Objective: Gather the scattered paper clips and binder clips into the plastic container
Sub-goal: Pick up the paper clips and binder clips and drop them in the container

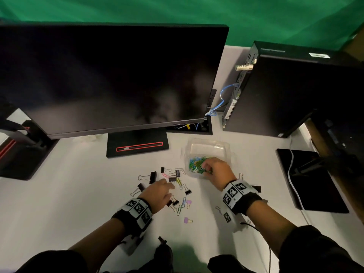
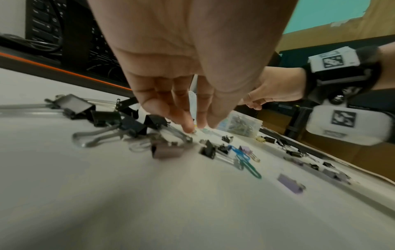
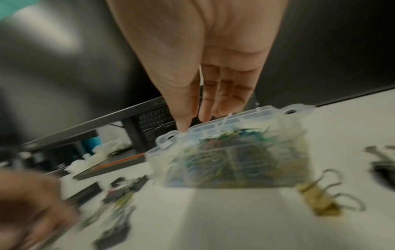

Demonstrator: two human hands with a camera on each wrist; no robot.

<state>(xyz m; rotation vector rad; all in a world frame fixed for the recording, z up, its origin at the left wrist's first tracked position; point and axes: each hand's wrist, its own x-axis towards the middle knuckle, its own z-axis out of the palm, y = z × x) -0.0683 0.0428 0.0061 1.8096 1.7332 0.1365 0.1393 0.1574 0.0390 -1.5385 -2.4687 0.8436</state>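
A clear plastic container (image 1: 226,146) (image 3: 278,110) (image 2: 243,125) stands on the white desk and holds a heap of coloured paper clips (image 1: 197,164). My right hand (image 1: 205,167) (image 3: 196,121) hovers over its near-left corner with straight fingers; I see nothing in them. Left of the box lie scattered clips: a large black binder clip (image 1: 152,177), a yellow paper clip (image 1: 178,182), a blue paper clip (image 1: 184,201) (image 2: 237,150) and a purple binder clip (image 1: 186,220) (image 2: 290,183). My left hand (image 1: 170,187) (image 2: 195,126) reaches down among them, straight fingertips at the desk beside the yellow clip.
A dark monitor (image 1: 118,75) on its stand base (image 1: 137,146) rises behind the clips. A black computer tower (image 1: 285,91) stands at the back right, with a black pad (image 1: 315,184) and a white cable (image 1: 293,182) beside it. A gold binder clip (image 3: 316,197) lies right of the box.
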